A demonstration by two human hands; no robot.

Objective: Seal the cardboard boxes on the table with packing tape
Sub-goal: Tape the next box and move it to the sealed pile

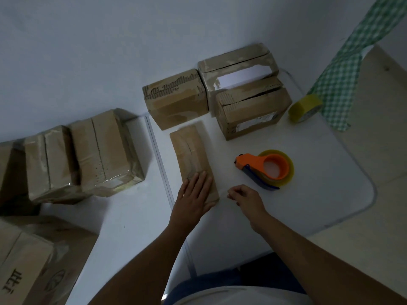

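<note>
1. Dim room, white table [297, 205] sitting against a pale wall, beige floor showing to the right.
2. Flat cardboard box [191, 155] is lying in the middle of the table, long side running away from the person, seam facing up.
3. Left hand [193, 195] is pressing flat on the near end of that box, fingers straight and together.
4. Right hand [246, 198] is hovering just right of the box's near corner, fingers curling in a pinch; looks like a clear tape strip between the fingertips, but too faint to confirm.
5. Orange tape dispenser [266, 169] with a yellowish roll is lying on the table right of the flat box, not touching either hand.
6. Three more boxes [176, 100] are standing at the back of the table near the wall, flaps looking torn and rough.
7. Spare yellow tape roll [305, 107] is sitting at the far right corner, beside a green checked cloth [339, 84] hanging down.
8. Taped boxes [105, 150] are stacking up on the left, off the table; more cartons at bottom left.
</note>
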